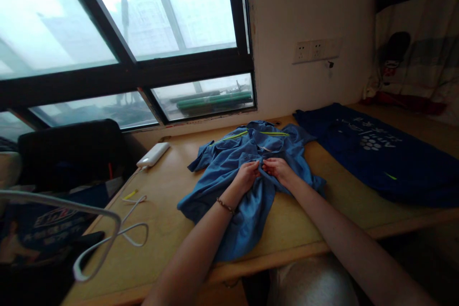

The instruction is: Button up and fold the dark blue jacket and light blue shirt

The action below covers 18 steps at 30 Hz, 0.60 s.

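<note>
A blue short-sleeved work shirt [229, 196] with yellow-green piping on the chest lies spread on the wooden table, collar toward the window. Both my hands meet at its front opening, below the chest pockets. My left hand [248, 175], with a beaded bracelet at the wrist, pinches the left front edge. Close beside it, my right hand [278, 169] pinches the other edge between thumb and fingers. Any button at the fingertips is too small to make out. The lower part of the shirt is rumpled, and its near hem reaches close to the table's front edge.
To the right lies a dark blue cloth [358, 153] with white print. A white power bank [153, 155] sits at the table's left edge, with a white cable [118, 229] looping in front. The wooden table [161, 210] stands below a window; a black chair [71, 153] is at left.
</note>
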### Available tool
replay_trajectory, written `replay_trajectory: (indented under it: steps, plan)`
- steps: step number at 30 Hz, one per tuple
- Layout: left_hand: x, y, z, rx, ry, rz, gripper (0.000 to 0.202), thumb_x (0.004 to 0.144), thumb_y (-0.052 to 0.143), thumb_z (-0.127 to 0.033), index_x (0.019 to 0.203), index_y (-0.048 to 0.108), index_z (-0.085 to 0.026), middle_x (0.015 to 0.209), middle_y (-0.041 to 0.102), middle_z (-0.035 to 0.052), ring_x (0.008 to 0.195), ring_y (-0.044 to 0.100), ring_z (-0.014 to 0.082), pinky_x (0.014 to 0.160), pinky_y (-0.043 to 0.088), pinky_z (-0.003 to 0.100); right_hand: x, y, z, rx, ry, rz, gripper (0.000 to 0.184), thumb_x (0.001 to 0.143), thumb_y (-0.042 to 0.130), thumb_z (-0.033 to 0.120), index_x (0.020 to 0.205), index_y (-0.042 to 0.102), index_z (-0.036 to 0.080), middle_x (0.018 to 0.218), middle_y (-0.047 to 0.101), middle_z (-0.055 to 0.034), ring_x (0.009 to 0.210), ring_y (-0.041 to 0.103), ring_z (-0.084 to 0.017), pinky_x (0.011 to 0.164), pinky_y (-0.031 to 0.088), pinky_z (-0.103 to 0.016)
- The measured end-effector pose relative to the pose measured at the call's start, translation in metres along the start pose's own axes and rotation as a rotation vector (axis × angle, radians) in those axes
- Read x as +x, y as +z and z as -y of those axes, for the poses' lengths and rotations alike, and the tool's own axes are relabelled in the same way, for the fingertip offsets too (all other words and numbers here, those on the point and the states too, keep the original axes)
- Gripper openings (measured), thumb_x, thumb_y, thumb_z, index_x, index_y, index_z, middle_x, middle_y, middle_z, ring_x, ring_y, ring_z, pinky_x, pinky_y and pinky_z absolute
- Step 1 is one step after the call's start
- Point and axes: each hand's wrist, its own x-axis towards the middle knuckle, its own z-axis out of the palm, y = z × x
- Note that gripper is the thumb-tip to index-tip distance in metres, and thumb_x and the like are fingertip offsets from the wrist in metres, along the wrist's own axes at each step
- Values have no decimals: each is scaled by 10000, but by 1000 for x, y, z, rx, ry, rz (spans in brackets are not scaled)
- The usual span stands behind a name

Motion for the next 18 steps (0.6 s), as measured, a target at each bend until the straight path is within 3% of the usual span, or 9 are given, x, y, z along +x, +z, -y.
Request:
replay_trajectory:
  steps: [5, 9, 12, 15, 18]
  plan:
    - [0, -3, -1, -91, -39, 44, 147, 715, 601, -198, 773, 619, -64, 706, 601, 75, 616, 561, 105, 607, 445, 215, -1, 6, -3, -132, -95, -50, 160, 623, 646, 287, 657, 564, 153, 576, 591, 7, 490, 539, -90, 462, 391, -194]
    - [-2, 0, -1, -93, -12, 25, 157, 703, 620, -228, 739, 608, -76, 663, 580, 54, 558, 530, 84, 544, 431, 192, -3, 12, -7, -536, -395, -210, 166, 675, 579, 327, 638, 540, 171, 561, 583, -3, 503, 539, -127, 478, 403, -233]
    - [-5, 5, 3, -36, 96, -86, 176, 659, 667, -254, 722, 602, -103, 661, 568, 26, 565, 522, 75, 562, 433, 191, -6, 12, -8, -777, -586, -342, 151, 701, 542, 313, 639, 556, 176, 598, 601, -25, 561, 546, -145, 568, 419, -264]
    - [-9, 10, 7, 151, 234, -227, 214, 651, 668, -306, 754, 623, -123, 728, 579, 30, 622, 535, 95, 591, 443, 212, -3, 7, -9, -727, -587, -367, 150, 687, 543, 317, 659, 571, 172, 641, 616, -39, 604, 554, -158, 605, 423, -276]
    - [-12, 16, 7, 394, 360, -240, 241, 693, 612, -350, 818, 658, -150, 843, 577, 52, 745, 543, 142, 632, 448, 244, 3, 3, -11, -440, -493, -254, 170, 647, 569, 333, 679, 570, 166, 677, 625, -39, 638, 562, -159, 615, 430, -270]
